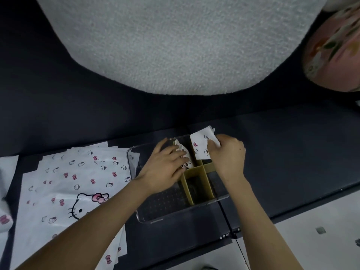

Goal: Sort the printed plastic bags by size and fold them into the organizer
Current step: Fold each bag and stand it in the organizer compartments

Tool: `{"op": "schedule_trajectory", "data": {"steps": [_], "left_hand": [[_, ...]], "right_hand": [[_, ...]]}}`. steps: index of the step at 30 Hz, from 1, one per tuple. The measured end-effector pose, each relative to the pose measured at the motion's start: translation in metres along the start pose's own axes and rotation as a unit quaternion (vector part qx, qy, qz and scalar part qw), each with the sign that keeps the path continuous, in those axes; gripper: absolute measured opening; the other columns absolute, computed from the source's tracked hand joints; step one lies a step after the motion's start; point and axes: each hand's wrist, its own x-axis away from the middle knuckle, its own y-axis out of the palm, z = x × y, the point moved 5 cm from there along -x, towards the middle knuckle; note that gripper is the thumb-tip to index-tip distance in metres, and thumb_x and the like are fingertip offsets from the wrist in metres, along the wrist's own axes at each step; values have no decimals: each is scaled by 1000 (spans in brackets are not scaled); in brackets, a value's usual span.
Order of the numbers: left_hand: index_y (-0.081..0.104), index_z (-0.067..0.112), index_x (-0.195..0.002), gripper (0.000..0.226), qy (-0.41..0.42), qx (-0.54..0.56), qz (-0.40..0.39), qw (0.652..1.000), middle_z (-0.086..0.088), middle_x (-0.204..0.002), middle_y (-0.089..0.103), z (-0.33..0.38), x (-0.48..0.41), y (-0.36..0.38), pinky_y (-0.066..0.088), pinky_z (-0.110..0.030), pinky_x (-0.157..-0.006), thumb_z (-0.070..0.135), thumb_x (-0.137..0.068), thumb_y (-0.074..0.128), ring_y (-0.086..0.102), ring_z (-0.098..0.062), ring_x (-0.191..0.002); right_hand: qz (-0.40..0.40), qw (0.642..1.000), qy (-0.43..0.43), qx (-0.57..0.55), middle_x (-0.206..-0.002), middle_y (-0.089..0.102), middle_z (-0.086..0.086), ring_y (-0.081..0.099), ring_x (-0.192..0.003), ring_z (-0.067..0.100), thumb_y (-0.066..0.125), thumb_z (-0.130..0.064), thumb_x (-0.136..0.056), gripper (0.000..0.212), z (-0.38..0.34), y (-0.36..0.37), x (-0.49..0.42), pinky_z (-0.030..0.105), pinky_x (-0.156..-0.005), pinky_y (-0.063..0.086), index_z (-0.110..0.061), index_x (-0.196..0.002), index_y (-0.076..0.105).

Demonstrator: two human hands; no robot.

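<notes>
A clear plastic organizer (134,162) with tan dividers (196,172) sits on the dark table. My right hand (227,152) pinches a folded white printed bag (200,146) over a far compartment of the organizer. My left hand (165,166) lies with straight fingers pressing on another folded bag (185,152) that sits in the neighbouring far compartment. A stack of flat white bags (78,184) printed with cartoon cats and pink bows lies to the left of the organizer.
A large grey foam sheet (175,41) covers the far side. A patterned round object (335,49) sits at the far right. More white printed plastic (5,191) lies at the left edge. A thin black cable (231,227) crosses the table's near edge.
</notes>
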Motion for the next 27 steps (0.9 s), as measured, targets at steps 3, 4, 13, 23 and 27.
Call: {"op": "schedule_trajectory", "data": {"steps": [3,4,13,23,27], "left_hand": [[73,21,-102,36,-4,6,9,1000,2,-110,69,-1,1,-2,20,-49,-109,37,-89,43,60,-22,-107],[73,21,-103,36,-6,5,10,1000,2,-110,69,-1,2,-2,20,-50,-109,36,-88,44,60,-22,-108],[71,21,-108,37,-32,27,13,999,2,-115,68,-4,8,-1,18,-49,-109,36,-88,44,59,-22,-112],[68,22,-114,41,-99,72,-14,992,2,-119,66,-3,11,2,27,-48,-106,36,-87,41,56,-22,-116],[69,20,-112,38,-114,90,5,989,0,-118,66,-4,20,-8,31,-48,-105,35,-87,44,54,-21,-116]], "right_hand": [[-52,997,2,55,-48,30,-4,22,-44,8,52,-3,-83,45,2,16,-3,24,-45,15,-17,-49,26],[-75,993,-4,86,-49,31,-3,24,-45,9,51,-4,-84,43,2,23,-2,24,-45,16,-17,-50,26],[-156,985,61,-33,-66,49,-8,46,-59,9,62,-26,-89,16,6,43,-1,24,-60,36,-18,-80,52],[-87,993,24,77,-58,45,-3,45,-57,15,61,-37,-88,48,13,61,10,22,-46,19,-30,-48,35],[-125,990,22,57,-66,54,2,55,-68,23,54,-43,-91,39,23,68,18,24,-55,31,-28,-55,49]]}}
